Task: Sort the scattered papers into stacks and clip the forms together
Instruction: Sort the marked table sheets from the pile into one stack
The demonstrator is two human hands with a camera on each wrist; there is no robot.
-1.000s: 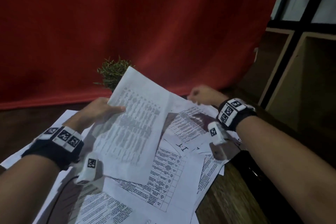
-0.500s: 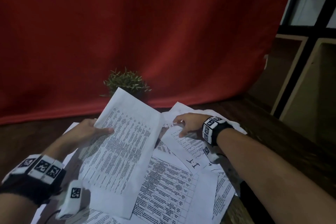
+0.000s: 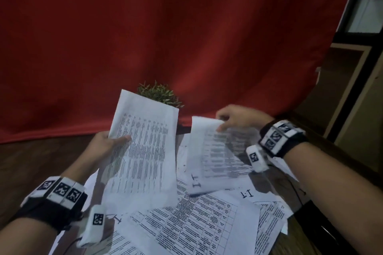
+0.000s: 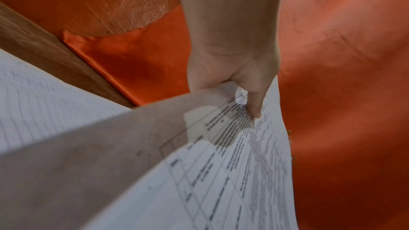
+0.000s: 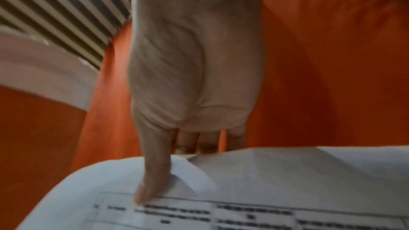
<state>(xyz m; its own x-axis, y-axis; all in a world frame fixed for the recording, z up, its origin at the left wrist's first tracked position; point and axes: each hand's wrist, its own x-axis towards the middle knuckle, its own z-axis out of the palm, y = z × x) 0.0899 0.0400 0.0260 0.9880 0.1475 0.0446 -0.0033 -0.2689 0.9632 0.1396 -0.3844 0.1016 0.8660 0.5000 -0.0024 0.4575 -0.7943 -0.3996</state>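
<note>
My left hand (image 3: pixel 113 144) holds a printed table form (image 3: pixel 143 151) upright above the desk, thumb on its front and fingers behind; the left wrist view shows the thumb (image 4: pixel 254 106) pressed on that form (image 4: pixel 232 172). My right hand (image 3: pixel 230 120) pinches the top edge of a second printed sheet (image 3: pixel 215 155) and holds it lifted off the pile. In the right wrist view the thumb (image 5: pixel 152 177) lies on that sheet (image 5: pixel 243 198), fingers behind it. Several more printed papers (image 3: pixel 196 227) lie scattered and overlapping on the wooden desk (image 3: pixel 31 163).
A small green potted plant (image 3: pixel 159 94) stands behind the held form, against a red curtain (image 3: pixel 165 37). Wooden shelving (image 3: pixel 356 93) stands at the right. The desk's right edge (image 3: pixel 323 232) runs close to the paper pile.
My right hand has taken hold of a sheet that lay on the pile and raised its top edge. The left hand keeps holding its form upright.
</note>
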